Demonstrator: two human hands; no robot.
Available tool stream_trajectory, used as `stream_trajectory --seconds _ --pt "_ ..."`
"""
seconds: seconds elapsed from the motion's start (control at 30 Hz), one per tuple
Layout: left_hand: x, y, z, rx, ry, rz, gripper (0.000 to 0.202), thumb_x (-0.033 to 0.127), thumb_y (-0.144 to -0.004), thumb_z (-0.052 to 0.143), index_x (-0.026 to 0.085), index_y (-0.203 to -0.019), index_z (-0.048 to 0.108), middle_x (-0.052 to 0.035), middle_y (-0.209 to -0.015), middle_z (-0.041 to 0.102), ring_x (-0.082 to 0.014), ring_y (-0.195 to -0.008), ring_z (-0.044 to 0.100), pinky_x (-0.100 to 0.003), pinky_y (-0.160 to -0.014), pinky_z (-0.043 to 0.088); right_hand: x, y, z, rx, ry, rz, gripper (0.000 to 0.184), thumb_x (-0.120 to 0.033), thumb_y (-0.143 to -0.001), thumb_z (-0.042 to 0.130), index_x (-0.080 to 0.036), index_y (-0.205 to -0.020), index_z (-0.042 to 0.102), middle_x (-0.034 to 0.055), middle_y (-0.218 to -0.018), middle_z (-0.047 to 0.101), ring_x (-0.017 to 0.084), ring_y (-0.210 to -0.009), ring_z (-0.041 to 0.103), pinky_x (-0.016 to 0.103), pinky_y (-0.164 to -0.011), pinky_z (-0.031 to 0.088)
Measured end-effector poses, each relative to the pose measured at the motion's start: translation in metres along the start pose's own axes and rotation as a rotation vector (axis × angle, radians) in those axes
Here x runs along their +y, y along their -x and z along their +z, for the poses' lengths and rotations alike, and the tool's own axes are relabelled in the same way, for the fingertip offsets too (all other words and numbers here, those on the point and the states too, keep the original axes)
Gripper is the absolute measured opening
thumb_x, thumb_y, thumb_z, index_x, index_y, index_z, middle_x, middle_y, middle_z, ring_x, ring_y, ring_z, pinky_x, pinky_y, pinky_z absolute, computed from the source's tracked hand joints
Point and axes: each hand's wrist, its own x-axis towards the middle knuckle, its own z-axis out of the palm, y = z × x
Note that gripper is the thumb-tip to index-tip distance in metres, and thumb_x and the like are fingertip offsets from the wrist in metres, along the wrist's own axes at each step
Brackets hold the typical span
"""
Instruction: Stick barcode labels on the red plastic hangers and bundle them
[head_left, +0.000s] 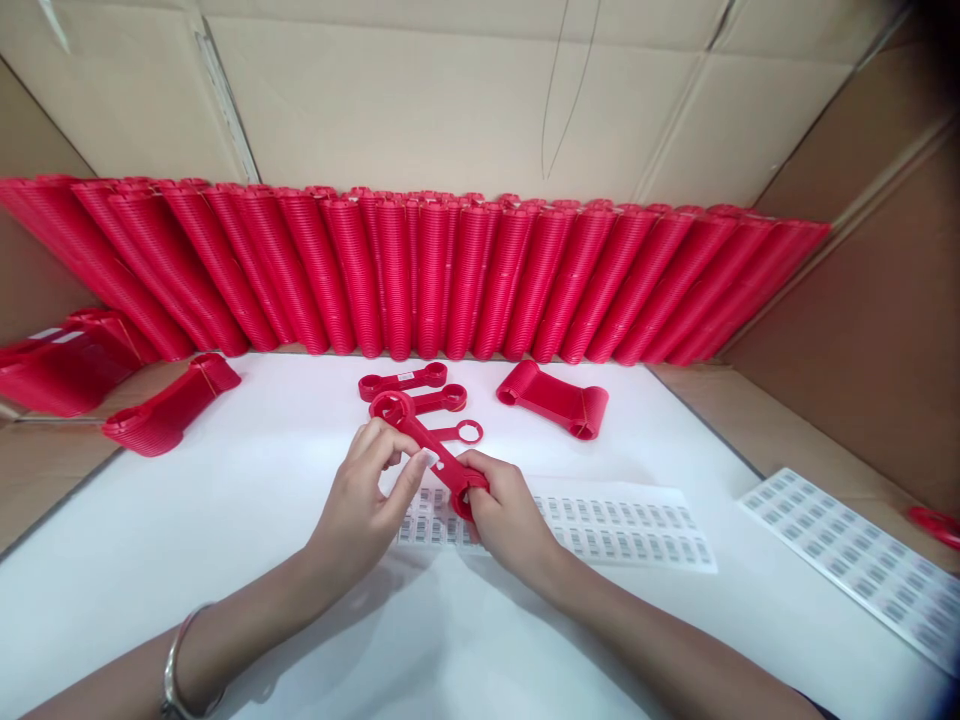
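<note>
My right hand (501, 510) grips the near end of a flat red plastic wrench-shaped piece (420, 435) held above a white table (225, 540). The thumb and fingers of my left hand (367, 495) pinch at the middle of that same piece, where a small white label sits. Under both hands lies a sheet of barcode stickers (622, 525). Three more loose red pieces (420, 390) lie just beyond the hands.
A long row of stacked red pieces (420, 275) leans against the cardboard wall at the back. Banded bundles lie at the left (169, 405) and centre right (555, 398). A second sticker sheet (862, 560) rests on the right.
</note>
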Motion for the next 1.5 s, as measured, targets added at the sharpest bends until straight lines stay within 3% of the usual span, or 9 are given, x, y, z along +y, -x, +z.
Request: stream_trajectory --seconds 0.07,0.27,0.63,0.8,0.97,1.03,1.17,1.3,1.5 --pt "-0.001 0.001 0.001 0.038 0.022 0.002 0.004 0.023 -0.086 0.047 0.020 -0.085 0.049 0.0000 -0.078 0.050 -0.0131 -0.071 0.046 -0.026 -0.063 0.042 0.000 0.000 0.000 0.007 -0.001 0.002 0.018 -0.007 -0.062 0.033 -0.019 -0.063 0.046 -0.0049 -0.052 0.048 0.007 -0.039 0.040 0.019 -0.038 0.031" --pt "-0.008 0.004 0.007 0.053 -0.123 0.285 0.032 0.017 -0.081 0.057 0.021 -0.110 0.044 -0.0028 -0.092 0.058 -0.0168 -0.084 0.051 -0.031 -0.073 0.045 0.002 0.000 0.000 0.006 -0.005 -0.009 0.020 -0.007 -0.062 0.032 -0.019 -0.064 0.048 -0.0054 -0.051 0.046 0.007 -0.039 0.040 0.019 -0.039 0.032" --pt "-0.014 0.000 0.006 0.090 -0.376 0.613 0.032 0.004 -0.079 0.053 0.015 -0.109 0.047 -0.0032 -0.081 0.064 -0.0162 -0.077 0.055 -0.031 -0.070 0.041 0.006 -0.001 0.002 0.003 0.089 -0.073 0.021 -0.005 -0.063 0.030 -0.019 -0.063 0.046 -0.0059 -0.047 0.044 0.008 -0.041 0.041 0.020 -0.046 0.033" --pt "-0.015 -0.006 0.003 0.101 -0.361 0.588 0.022 0.005 -0.078 0.051 0.017 -0.096 0.048 -0.0020 -0.080 0.063 -0.0158 -0.074 0.054 -0.030 -0.067 0.040 0.007 -0.001 0.002 -0.011 0.043 -0.022 0.018 -0.007 -0.062 0.031 -0.019 -0.062 0.044 -0.0054 -0.049 0.045 0.008 -0.039 0.041 0.020 -0.039 0.032" --pt "-0.020 -0.022 -0.019 0.214 -0.348 0.223 0.012 0.019 -0.082 0.051 0.020 -0.094 0.048 0.0000 -0.081 0.060 -0.0163 -0.081 0.055 -0.029 -0.076 0.043 0.003 -0.003 -0.002 -0.017 -0.014 0.097 0.019 -0.007 -0.060 0.031 -0.019 -0.063 0.046 -0.0055 -0.052 0.047 0.007 -0.034 0.040 0.019 -0.032 0.031" --pt "-0.031 -0.029 -0.031 0.121 -0.358 0.147 0.021 0.025 -0.084 0.049 0.020 -0.103 0.045 -0.0002 -0.082 0.060 -0.0173 -0.083 0.056 -0.031 -0.078 0.043 0.000 -0.005 -0.005 0.011 -0.021 0.110 0.020 -0.007 -0.059 0.031 -0.019 -0.062 0.046 -0.0057 -0.051 0.047 0.007 -0.034 0.040 0.019 -0.031 0.031" --pt "-0.066 -0.034 -0.049 -0.254 -0.314 0.069 0.030 0.031 -0.085 0.044 0.021 -0.112 0.040 -0.0012 -0.086 0.060 -0.0169 -0.082 0.056 -0.030 -0.077 0.043 -0.003 -0.010 -0.013 0.087 -0.027 0.122 0.020 -0.007 -0.058 0.030 -0.019 -0.061 0.045 -0.0071 -0.046 0.043 0.007 -0.031 0.039 0.019 -0.030 0.028" --pt "-0.091 -0.032 -0.052 -0.547 -0.292 -0.038 0.033 0.029 -0.082 0.041 0.023 -0.115 0.040 0.0005 -0.082 0.058 -0.0152 -0.073 0.055 -0.026 -0.068 0.043 -0.001 -0.011 -0.017 0.098 -0.022 0.121 0.020 -0.007 -0.058 0.030 -0.019 -0.063 0.045 -0.0076 -0.047 0.045 0.007 -0.030 0.039 0.018 -0.030 0.028" --pt "-0.089 -0.027 -0.045 -0.634 -0.329 -0.060 0.028 0.026 -0.083 0.035 0.023 -0.108 0.046 -0.0003 -0.080 0.056 -0.0151 -0.068 0.054 -0.025 -0.063 0.041 0.000 -0.009 -0.017 0.079 -0.021 0.141 0.019 -0.008 -0.059 0.029 -0.019 -0.063 0.044 -0.0086 -0.041 0.042 0.007 -0.030 0.038 0.018 -0.031 0.029"
